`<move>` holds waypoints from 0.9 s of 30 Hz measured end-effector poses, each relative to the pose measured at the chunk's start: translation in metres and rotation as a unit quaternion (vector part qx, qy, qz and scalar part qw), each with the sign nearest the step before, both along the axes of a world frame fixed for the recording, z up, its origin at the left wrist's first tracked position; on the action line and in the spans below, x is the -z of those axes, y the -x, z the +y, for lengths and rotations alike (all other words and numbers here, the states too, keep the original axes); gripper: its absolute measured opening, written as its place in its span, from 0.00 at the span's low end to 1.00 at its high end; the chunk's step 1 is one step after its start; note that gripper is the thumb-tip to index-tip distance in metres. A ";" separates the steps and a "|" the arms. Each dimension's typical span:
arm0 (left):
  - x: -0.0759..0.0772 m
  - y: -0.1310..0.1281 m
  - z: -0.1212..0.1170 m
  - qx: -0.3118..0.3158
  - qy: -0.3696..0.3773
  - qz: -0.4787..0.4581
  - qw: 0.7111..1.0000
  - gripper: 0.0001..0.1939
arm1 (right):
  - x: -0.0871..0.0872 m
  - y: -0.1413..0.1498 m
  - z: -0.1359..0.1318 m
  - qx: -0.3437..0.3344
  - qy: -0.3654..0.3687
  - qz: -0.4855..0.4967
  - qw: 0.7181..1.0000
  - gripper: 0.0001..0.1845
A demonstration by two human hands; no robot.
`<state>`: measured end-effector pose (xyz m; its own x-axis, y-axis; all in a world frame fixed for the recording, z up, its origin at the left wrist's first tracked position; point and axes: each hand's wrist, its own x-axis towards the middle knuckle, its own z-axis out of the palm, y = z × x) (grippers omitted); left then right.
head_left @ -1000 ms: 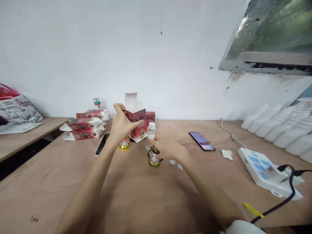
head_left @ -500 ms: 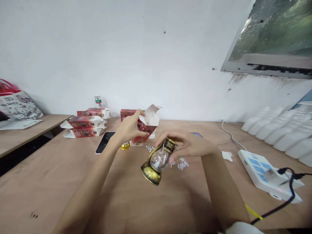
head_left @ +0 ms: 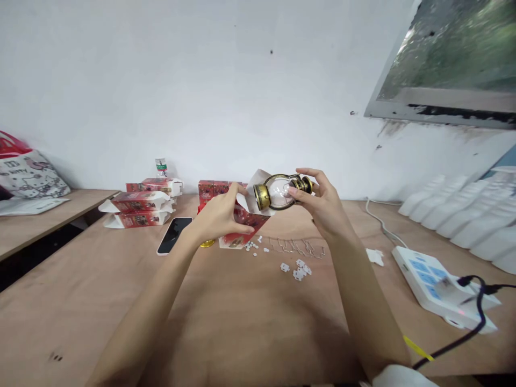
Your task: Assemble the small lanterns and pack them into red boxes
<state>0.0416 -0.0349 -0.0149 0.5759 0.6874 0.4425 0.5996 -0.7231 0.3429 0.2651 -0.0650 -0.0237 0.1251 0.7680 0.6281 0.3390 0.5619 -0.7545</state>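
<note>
My left hand (head_left: pixel 220 215) grips a red printed cardboard box (head_left: pixel 245 221), tilted with its white flaps open toward the upper right. In my right hand (head_left: pixel 322 201) is a small gold-and-black lantern (head_left: pixel 280 192) with a clear globe, lying on its side. My fingers hold its top end, and its gold base is at the box's open mouth, overlapping a flap. Below the hands lie small white round pieces (head_left: pixel 250 245), thin bent wires (head_left: pixel 298 247) and flat white plastic parts (head_left: pixel 300 270). Part of a gold piece (head_left: pixel 207 243) shows beneath my left hand.
More red boxes (head_left: pixel 206 189) stand behind my left hand. Flattened-looking open boxes (head_left: pixel 141 209) are stacked at the left, near a phone (head_left: pixel 174 235). A white power strip (head_left: pixel 439 290) with black cables and a row of white plastic shapes (head_left: pixel 463 215) occupy the right.
My right hand has raised the lantern and turned it from base-down to sideways, bringing its base to the box's opening. The box in my left hand has shifted slightly right.
</note>
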 end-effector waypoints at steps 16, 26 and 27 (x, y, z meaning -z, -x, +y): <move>0.010 -0.014 0.001 0.023 0.023 0.025 0.999 0.28 | 0.008 0.036 -0.011 0.084 -0.056 -0.245 0.964 0.09; 0.013 -0.010 0.003 0.026 0.031 0.051 0.998 0.29 | 0.012 0.028 -0.008 0.023 -0.015 -0.265 0.964 0.12; 0.012 -0.011 0.002 0.022 0.029 0.059 0.998 0.29 | 0.012 0.028 -0.009 0.028 -0.017 -0.265 0.964 0.12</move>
<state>0.0523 -0.0327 -0.0268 0.6514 0.6834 0.3296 0.6068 -0.7300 0.3144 0.2372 -0.0744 -0.0354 -0.1791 0.7473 0.6399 0.7025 0.5525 -0.4486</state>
